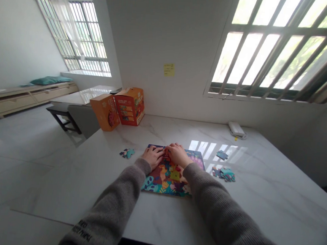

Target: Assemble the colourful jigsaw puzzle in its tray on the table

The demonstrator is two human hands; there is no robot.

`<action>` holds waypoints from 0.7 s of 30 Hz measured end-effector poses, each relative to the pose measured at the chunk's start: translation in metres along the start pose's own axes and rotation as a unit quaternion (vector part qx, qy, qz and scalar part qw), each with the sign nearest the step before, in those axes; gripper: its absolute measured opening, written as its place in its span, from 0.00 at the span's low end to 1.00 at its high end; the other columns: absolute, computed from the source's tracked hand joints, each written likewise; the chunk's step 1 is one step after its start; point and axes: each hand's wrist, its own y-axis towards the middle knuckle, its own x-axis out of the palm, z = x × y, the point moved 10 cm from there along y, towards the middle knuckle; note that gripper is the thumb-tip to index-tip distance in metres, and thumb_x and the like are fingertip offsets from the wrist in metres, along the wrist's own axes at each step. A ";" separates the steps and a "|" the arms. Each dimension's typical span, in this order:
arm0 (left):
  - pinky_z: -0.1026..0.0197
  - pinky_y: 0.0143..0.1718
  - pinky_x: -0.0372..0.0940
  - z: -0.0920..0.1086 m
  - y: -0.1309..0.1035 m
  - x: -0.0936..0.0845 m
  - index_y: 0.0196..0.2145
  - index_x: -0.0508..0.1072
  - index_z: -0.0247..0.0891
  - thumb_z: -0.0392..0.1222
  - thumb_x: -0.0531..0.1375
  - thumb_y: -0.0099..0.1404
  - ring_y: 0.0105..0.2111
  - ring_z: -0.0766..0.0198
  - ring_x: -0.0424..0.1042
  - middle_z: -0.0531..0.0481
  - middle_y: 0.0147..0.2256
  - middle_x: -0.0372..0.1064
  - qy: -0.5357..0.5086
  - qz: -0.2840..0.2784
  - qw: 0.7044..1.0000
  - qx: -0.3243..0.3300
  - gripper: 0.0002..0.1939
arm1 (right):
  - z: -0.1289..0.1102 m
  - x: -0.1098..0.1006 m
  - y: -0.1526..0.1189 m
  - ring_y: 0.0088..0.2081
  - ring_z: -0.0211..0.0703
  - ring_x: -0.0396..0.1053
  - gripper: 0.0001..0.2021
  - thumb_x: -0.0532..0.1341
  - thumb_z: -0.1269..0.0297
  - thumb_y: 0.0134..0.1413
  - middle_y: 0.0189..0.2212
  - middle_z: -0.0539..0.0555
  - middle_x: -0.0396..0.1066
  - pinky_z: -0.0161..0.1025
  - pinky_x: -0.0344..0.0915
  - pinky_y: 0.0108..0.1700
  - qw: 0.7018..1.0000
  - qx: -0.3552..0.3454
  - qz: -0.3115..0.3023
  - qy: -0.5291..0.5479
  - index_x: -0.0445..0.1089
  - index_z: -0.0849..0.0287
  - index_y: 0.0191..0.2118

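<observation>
A colourful jigsaw puzzle point(166, 182) lies flat on the white marbled table, partly covered by both hands. My left hand point(153, 156) rests on its upper left part, fingers stretched out flat. Bent over the upper middle, my right hand point(178, 154) has its fingers pressed together on what looks like a reddish puzzle piece, mostly hidden beneath them. The fingertips of both hands nearly meet. Loose puzzle pieces point(127, 153) sit left of the puzzle. To the right are a small stack of pieces point(222, 155) and a larger overlapping pile point(227, 174).
Two orange boxes, one nearer point(106, 111) and one behind point(130, 106), stand at the table's back left. A white power strip point(236, 129) with its cord lies at the back right. The wall behind holds a yellow sticky note point(169, 69) and a barred window point(272, 52).
</observation>
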 end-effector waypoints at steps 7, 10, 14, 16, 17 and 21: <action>0.46 0.54 0.57 -0.001 0.000 0.001 0.58 0.70 0.49 0.44 0.55 0.69 0.54 0.49 0.60 0.50 0.60 0.67 -0.007 -0.005 1.000 -0.003 0.20 | 0.001 -0.001 0.002 0.47 0.49 0.66 0.13 0.55 0.72 0.63 0.44 0.59 0.72 0.40 0.60 0.48 1.000 -0.013 0.001 0.023 0.73 0.58 0.48; 0.49 0.56 0.59 -0.008 0.002 0.001 0.58 0.70 0.43 0.40 0.55 0.69 0.53 0.52 0.62 0.48 0.58 0.68 -0.030 0.014 0.999 -0.015 0.20 | 0.003 0.001 0.002 0.46 0.47 0.66 0.14 0.55 0.73 0.63 0.45 0.59 0.72 0.38 0.60 0.49 0.999 -0.014 -0.006 0.030 0.73 0.57 0.50; 0.50 0.58 0.61 -0.020 0.007 0.001 0.51 0.75 0.35 0.34 0.52 0.68 0.52 0.54 0.65 0.44 0.53 0.72 -0.069 0.065 0.995 -0.018 0.18 | 0.003 0.003 0.002 0.48 0.47 0.65 0.18 0.54 0.75 0.62 0.46 0.59 0.71 0.37 0.59 0.51 0.999 -0.021 -0.013 0.032 0.73 0.55 0.53; 0.51 0.58 0.62 -0.024 0.008 0.001 0.49 0.76 0.33 0.31 0.51 0.66 0.51 0.55 0.66 0.43 0.51 0.73 -0.086 0.083 0.993 -0.013 0.18 | 0.001 0.003 0.002 0.48 0.48 0.65 0.18 0.54 0.74 0.62 0.46 0.60 0.71 0.38 0.59 0.51 0.999 -0.022 -0.015 0.022 0.73 0.54 0.54; 0.51 0.58 0.63 -0.026 0.009 0.001 0.48 0.76 0.33 0.29 0.51 0.66 0.50 0.55 0.67 0.42 0.50 0.74 -0.091 0.090 0.992 -0.013 0.18 | 0.001 0.002 0.002 0.48 0.49 0.65 0.18 0.54 0.73 0.63 0.46 0.60 0.71 0.39 0.59 0.50 0.999 -0.024 -0.016 0.014 0.73 0.53 0.54; 0.50 0.58 0.63 -0.028 0.009 0.000 0.47 0.76 0.33 0.28 0.51 0.64 0.50 0.54 0.67 0.41 0.49 0.74 -0.089 0.097 0.991 -0.020 0.19 | -0.005 0.000 0.002 0.47 0.50 0.65 0.18 0.55 0.70 0.64 0.46 0.61 0.70 0.40 0.60 0.49 0.999 -0.042 -0.022 -0.007 0.73 0.50 0.54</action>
